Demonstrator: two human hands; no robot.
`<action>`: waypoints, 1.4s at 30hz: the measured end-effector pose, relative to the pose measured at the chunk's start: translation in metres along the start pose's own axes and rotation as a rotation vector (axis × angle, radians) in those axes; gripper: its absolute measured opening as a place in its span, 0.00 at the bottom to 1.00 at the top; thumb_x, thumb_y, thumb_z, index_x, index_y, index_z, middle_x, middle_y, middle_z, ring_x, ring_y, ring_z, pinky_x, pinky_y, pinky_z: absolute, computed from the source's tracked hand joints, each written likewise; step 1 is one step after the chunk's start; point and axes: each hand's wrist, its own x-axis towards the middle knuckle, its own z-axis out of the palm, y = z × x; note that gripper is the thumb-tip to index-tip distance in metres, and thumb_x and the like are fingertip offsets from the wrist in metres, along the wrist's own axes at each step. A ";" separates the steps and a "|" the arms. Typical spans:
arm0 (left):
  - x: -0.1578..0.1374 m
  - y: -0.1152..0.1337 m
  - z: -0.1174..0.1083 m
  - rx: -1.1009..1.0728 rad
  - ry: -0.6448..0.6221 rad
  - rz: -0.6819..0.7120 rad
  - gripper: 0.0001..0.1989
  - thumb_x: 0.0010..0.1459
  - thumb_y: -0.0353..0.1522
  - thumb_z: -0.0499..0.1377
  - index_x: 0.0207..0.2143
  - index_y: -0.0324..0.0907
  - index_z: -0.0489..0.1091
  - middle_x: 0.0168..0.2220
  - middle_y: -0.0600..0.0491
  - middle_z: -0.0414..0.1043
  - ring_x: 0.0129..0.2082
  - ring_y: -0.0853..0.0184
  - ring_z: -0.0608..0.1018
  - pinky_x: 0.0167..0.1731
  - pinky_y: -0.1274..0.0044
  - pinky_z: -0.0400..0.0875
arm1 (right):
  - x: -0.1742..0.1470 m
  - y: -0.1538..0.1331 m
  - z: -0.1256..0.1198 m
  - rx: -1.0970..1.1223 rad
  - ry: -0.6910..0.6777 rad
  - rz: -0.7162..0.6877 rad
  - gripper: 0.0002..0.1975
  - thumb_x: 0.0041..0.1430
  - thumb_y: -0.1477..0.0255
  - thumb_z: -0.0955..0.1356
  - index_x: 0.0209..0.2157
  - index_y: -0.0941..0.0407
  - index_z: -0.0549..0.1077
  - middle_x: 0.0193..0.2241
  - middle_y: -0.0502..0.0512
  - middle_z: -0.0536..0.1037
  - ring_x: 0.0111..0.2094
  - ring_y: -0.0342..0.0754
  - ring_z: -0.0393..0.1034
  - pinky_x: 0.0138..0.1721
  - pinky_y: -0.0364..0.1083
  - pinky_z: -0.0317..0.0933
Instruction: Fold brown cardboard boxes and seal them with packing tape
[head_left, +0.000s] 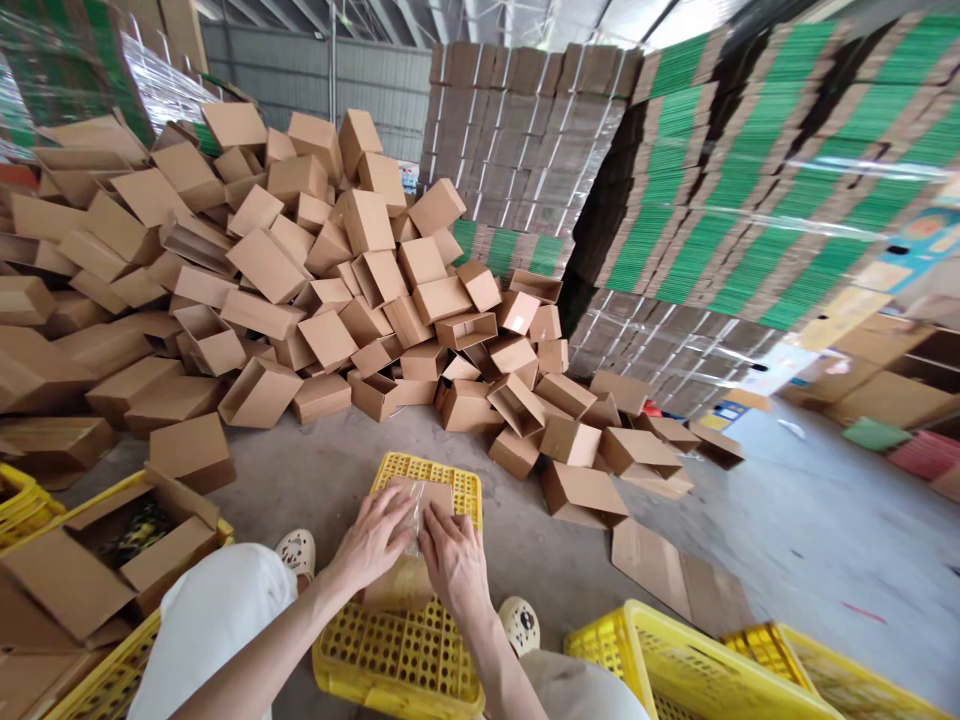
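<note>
A small cardboard box [435, 494] with a shiny strip of clear plastic or tape down its middle rests on an upturned yellow plastic crate [390, 650] between my knees. Across the box's left side lies my left hand [381, 532], its fingers stretched out near the strip. On the right side my right hand [456, 560] presses down with its fingers extended, the thumb side close to the strip. Both hands touch the box from above and cover much of it. A tan part of the box shows below the hands, partly behind the wrists.
A large heap of small cardboard boxes [330, 340] spreads ahead. Tall stacks of flattened cartons [690, 180] stand behind it. At my left is an open carton [67, 580] with dark contents; yellow crates [697, 660] sit at lower right. A flattened carton [675, 575] lies on the floor.
</note>
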 end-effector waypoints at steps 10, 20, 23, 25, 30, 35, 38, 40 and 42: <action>0.066 -0.018 0.011 0.068 -0.078 -0.098 0.26 0.71 0.40 0.48 0.68 0.47 0.68 0.72 0.42 0.61 0.73 0.43 0.57 0.65 0.49 0.63 | 0.082 0.017 0.017 -0.057 -0.173 0.007 0.21 0.76 0.68 0.59 0.62 0.53 0.73 0.66 0.59 0.72 0.65 0.59 0.63 0.63 0.58 0.60; 0.105 -0.013 0.018 0.212 -0.106 -0.228 0.21 0.73 0.36 0.45 0.52 0.42 0.76 0.54 0.36 0.74 0.54 0.48 0.76 0.53 0.59 0.74 | 0.116 0.011 0.040 -0.136 -0.149 0.147 0.14 0.75 0.68 0.60 0.46 0.56 0.76 0.45 0.66 0.80 0.51 0.61 0.70 0.51 0.55 0.63; 0.102 -0.010 0.021 0.246 -0.099 -0.248 0.20 0.73 0.32 0.45 0.50 0.41 0.77 0.52 0.38 0.77 0.52 0.50 0.78 0.54 0.60 0.72 | 0.114 0.010 0.046 -0.127 -0.150 0.185 0.13 0.76 0.68 0.60 0.45 0.56 0.75 0.44 0.64 0.81 0.47 0.57 0.74 0.48 0.51 0.64; 0.098 -0.007 0.020 0.265 -0.095 -0.253 0.20 0.73 0.32 0.45 0.48 0.41 0.78 0.50 0.39 0.78 0.51 0.49 0.79 0.55 0.60 0.72 | 0.111 0.011 0.047 -0.122 -0.149 0.202 0.14 0.76 0.68 0.60 0.43 0.55 0.75 0.42 0.62 0.81 0.45 0.55 0.76 0.46 0.49 0.64; 0.090 0.001 0.013 0.275 -0.085 -0.263 0.21 0.75 0.35 0.45 0.43 0.42 0.78 0.47 0.40 0.80 0.50 0.51 0.81 0.53 0.63 0.72 | 0.101 0.006 0.039 -0.114 -0.147 0.215 0.17 0.77 0.70 0.57 0.42 0.55 0.76 0.40 0.61 0.83 0.43 0.54 0.78 0.46 0.47 0.65; 0.081 -0.001 0.007 0.233 -0.043 -0.315 0.20 0.75 0.37 0.47 0.41 0.42 0.78 0.47 0.42 0.80 0.48 0.54 0.82 0.50 0.67 0.74 | 0.077 -0.009 0.027 -0.093 -0.138 0.122 0.18 0.78 0.67 0.57 0.49 0.53 0.78 0.50 0.61 0.83 0.59 0.57 0.72 0.61 0.55 0.61; 0.076 -0.003 0.008 0.177 -0.007 -0.344 0.20 0.75 0.37 0.48 0.40 0.42 0.78 0.46 0.43 0.81 0.48 0.56 0.82 0.50 0.69 0.73 | 0.051 -0.015 0.021 -0.064 -0.122 0.061 0.24 0.78 0.64 0.57 0.68 0.51 0.67 0.68 0.62 0.70 0.71 0.62 0.57 0.68 0.68 0.52; 0.073 -0.006 0.010 0.123 0.014 -0.359 0.20 0.75 0.37 0.48 0.39 0.42 0.78 0.45 0.43 0.81 0.48 0.58 0.82 0.49 0.71 0.73 | 0.032 -0.019 0.019 -0.051 -0.132 0.007 0.28 0.77 0.60 0.58 0.74 0.50 0.59 0.73 0.61 0.60 0.74 0.65 0.51 0.68 0.73 0.50; 0.070 -0.009 0.012 0.059 0.031 -0.370 0.20 0.75 0.38 0.49 0.38 0.42 0.78 0.44 0.44 0.82 0.46 0.59 0.82 0.48 0.72 0.72 | 0.013 -0.022 0.019 -0.050 -0.143 -0.038 0.32 0.75 0.56 0.60 0.75 0.50 0.55 0.75 0.61 0.56 0.75 0.67 0.49 0.68 0.74 0.49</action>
